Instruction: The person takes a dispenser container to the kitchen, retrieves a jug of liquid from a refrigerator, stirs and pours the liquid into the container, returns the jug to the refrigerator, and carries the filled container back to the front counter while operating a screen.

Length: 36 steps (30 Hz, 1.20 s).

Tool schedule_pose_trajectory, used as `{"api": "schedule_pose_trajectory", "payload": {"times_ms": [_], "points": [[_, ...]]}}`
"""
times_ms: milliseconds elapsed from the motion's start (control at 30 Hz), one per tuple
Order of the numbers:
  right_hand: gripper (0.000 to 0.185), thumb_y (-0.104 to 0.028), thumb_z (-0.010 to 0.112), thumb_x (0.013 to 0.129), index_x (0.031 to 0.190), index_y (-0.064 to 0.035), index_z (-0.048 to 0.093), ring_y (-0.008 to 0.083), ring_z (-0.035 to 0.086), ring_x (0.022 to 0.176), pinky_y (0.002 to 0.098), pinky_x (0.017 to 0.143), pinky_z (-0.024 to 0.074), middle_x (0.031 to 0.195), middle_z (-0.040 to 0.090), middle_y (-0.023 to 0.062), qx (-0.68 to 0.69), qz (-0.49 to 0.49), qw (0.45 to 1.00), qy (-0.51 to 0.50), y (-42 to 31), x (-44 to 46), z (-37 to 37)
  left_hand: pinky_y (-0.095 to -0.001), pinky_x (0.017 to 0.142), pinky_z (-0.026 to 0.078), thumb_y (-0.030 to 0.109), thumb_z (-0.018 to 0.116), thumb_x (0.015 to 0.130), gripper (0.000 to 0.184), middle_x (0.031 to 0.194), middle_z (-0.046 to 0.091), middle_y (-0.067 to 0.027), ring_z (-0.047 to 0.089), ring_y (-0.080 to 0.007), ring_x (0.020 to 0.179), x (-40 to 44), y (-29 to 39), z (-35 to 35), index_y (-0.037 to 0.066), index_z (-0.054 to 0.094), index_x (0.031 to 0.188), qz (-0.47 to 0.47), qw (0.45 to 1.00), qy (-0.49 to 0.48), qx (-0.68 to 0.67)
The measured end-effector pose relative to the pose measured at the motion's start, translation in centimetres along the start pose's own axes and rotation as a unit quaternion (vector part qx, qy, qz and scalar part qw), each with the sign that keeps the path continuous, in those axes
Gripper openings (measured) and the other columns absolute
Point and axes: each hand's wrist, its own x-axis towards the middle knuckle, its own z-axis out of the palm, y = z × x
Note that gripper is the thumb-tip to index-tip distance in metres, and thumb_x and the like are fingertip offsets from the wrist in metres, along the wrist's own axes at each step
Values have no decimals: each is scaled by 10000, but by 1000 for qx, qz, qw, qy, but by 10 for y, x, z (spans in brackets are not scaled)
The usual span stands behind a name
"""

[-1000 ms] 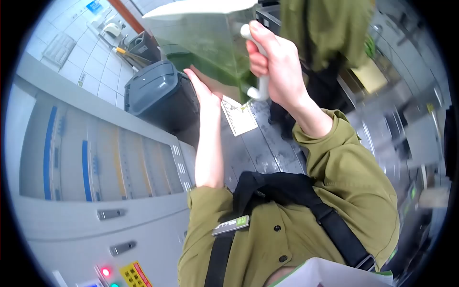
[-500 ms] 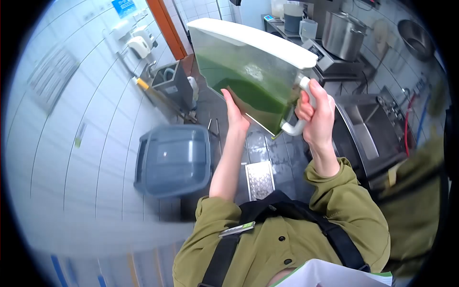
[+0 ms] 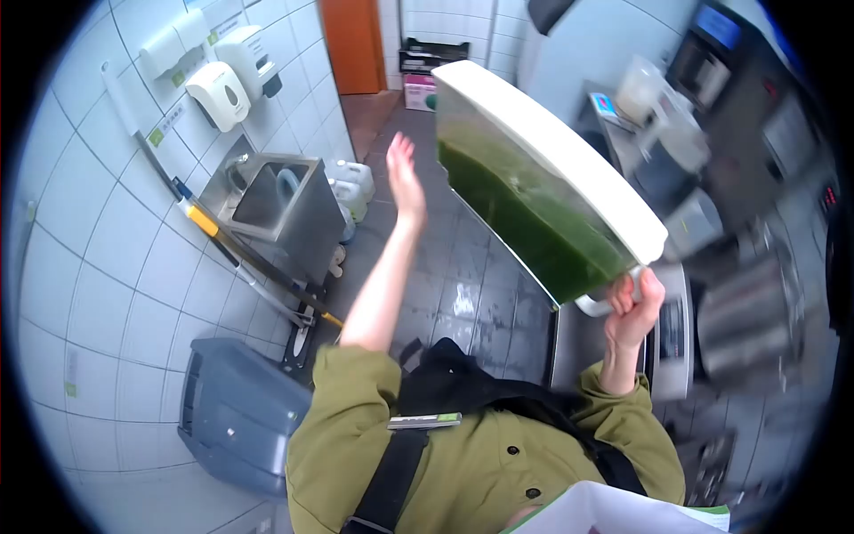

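Observation:
A large clear plastic container (image 3: 525,214) with a long white lid (image 3: 551,147) hangs tilted in front of me, part filled with dark green liquid. The fingers of my right hand (image 3: 636,310) are wrapped round its white handle (image 3: 592,306) at the lower right end. To the left of the container my left hand (image 3: 406,182) is raised, fingers stretched out, holding nothing. A gap shows between this hand and the container's wall.
At left are a steel hand sink (image 3: 276,200), a soap dispenser (image 3: 218,96), a yellow-and-black pole (image 3: 213,230) and a grey bin (image 3: 240,414). White jugs (image 3: 353,187) stand by the sink. A blurred steel pot (image 3: 747,307) and a counter with tubs are on the right.
My left hand has come off the container's side and now reaches up, apart from it. My right hand still grips the handle. The view has turned, bringing the hand sink closer.

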Motion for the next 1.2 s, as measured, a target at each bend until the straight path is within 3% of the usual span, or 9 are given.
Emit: {"api": "schedule_pose_trajectory", "payload": {"times_ms": [100,167,200,633,800,900,1033,1100,1200], "points": [[355,-261,447,782,523,-26,387,44,231,327,196,340,149,403,323,-9,12,-28,1000,-2,68,117,0,-324,954,225,611,169,799,750,1192,399,-113,358,-196,1110,162,-28,48,4,325,1211,24,984,-174,-17],[350,-261,453,781,522,-34,395,47,252,320,195,331,158,395,331,-11,11,-49,999,-13,113,188,-3,-306,925,261,645,137,775,798,1160,432,-93,389,-184,1071,232,-45,80,-2,372,1177,-124,968,-205,-73],[347,-260,456,780,523,-35,396,49,251,315,196,326,159,395,330,-12,17,-51,999,-4,134,227,4,-292,898,285,659,136,765,811,1106,476,-82,412,-172,1033,279,-80,85,-3,415,1140,-69,972,-213,-67],[398,-384,499,788,571,-60,416,21,246,307,171,298,162,392,301,-51,1,2,994,-110,432,736,40,-243,767,359,539,153,847,692,883,553,-70,506,-147,827,670,-344,92,-36,522,958,24,998,6,-50],[316,-414,463,802,792,-107,385,45,331,391,179,344,254,559,407,-21,-10,147,973,-179,560,931,70,-240,705,386,453,154,880,633,795,572,-52,524,-130,760,806,-402,62,-44,544,916,46,991,119,31],[315,-406,464,798,798,-94,412,102,495,596,232,533,412,691,502,17,-51,171,971,-158,659,1023,129,-258,712,391,422,152,886,613,811,576,-70,528,-143,771,896,-433,13,-49,541,940,67,983,164,45],[319,-336,351,838,865,-54,497,133,524,758,272,690,414,813,552,44,-40,119,963,-238,755,1122,255,-266,678,418,353,193,888,548,773,598,-85,558,-171,710,1026,-490,-61,-70,540,910,121,946,257,157],[305,-319,340,850,841,-57,495,126,497,793,264,722,386,837,538,45,-36,32,938,-342,810,1190,304,-279,721,423,350,184,891,536,833,598,-92,563,-189,756,1095,-485,-85,-53,533,938,67,968,233,-69],[333,-360,458,781,684,-44,496,90,452,656,246,626,372,693,498,21,-61,91,979,-170,884,1258,412,-290,778,400,378,145,889,579,925,576,-115,535,-182,840,1189,-471,-135,-55,514,995,80,955,279,51]]}}
